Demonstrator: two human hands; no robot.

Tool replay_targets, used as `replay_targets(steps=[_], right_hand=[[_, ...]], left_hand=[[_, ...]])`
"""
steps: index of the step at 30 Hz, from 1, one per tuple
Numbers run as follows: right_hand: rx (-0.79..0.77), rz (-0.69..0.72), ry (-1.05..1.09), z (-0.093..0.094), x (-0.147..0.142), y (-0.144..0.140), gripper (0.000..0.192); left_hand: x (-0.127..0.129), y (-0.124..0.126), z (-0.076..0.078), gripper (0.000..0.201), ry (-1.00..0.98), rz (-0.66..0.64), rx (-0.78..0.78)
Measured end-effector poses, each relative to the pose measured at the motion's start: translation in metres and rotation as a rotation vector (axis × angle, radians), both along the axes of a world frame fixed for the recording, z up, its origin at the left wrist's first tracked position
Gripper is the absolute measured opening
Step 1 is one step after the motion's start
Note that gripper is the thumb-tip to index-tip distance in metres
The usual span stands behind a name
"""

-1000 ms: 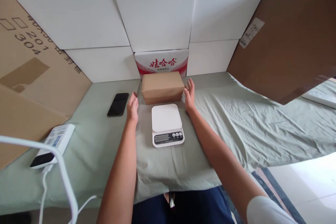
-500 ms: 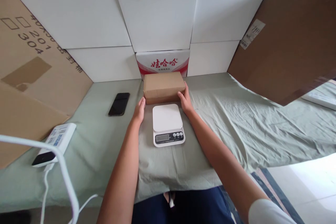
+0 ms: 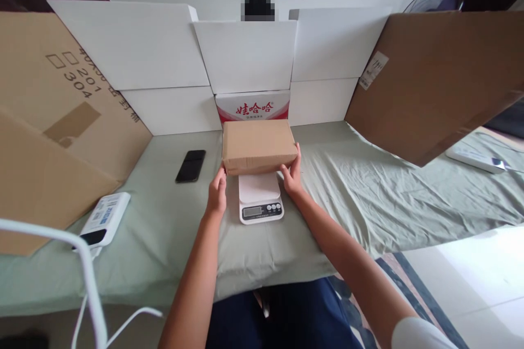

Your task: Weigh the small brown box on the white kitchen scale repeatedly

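Holding a brown cardboard box (image 3: pixel 260 144) between both hands, a person keeps a wide grip: left hand (image 3: pixel 218 192) at the box's 7 o'clock corner, right hand (image 3: pixel 292 175) at 4 o'clock. The box is at 12 o'clock from a white scale (image 3: pixel 261 214), hiding its far edge. It looks stiff, probably not slippery; its weight is unclear. The ends, at 9 and 3 o'clock, seem the surest hold.

Around the white, dark-panelled scale (image 3: pixel 260 193), we are seeing a brown carton (image 3: pixel 260 143) at twelve o'clock, a black phone (image 3: pixel 190 166) at ten, pale green cloth (image 3: pixel 262 256) at six.
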State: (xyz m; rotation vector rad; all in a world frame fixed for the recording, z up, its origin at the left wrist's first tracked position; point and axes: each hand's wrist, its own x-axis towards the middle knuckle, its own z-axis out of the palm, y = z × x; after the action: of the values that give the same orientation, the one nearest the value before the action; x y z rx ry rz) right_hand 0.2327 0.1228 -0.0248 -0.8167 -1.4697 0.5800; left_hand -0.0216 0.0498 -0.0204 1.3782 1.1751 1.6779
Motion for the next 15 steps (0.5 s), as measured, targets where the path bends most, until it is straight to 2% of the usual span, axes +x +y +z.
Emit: replay_targets(steps=[8,11,15], right_hand=[[-0.025,0.025,-0.097,-0.007,0.025,-0.069,0.084],[-0.059,0.006,-0.059,-0.007,0.027,-0.078,0.085],[-0.061,0.019,-0.046,-0.002,0.025,-0.079,0.08]], left_hand=[[0.013,-0.072,-0.023,0.1,-0.094,0.03,-0.069],[0.018,-0.085,-0.027,0.098,-0.116,0.022,-0.081],[0.02,-0.087,-0.025,0.099,-0.118,0.033,-0.095]])
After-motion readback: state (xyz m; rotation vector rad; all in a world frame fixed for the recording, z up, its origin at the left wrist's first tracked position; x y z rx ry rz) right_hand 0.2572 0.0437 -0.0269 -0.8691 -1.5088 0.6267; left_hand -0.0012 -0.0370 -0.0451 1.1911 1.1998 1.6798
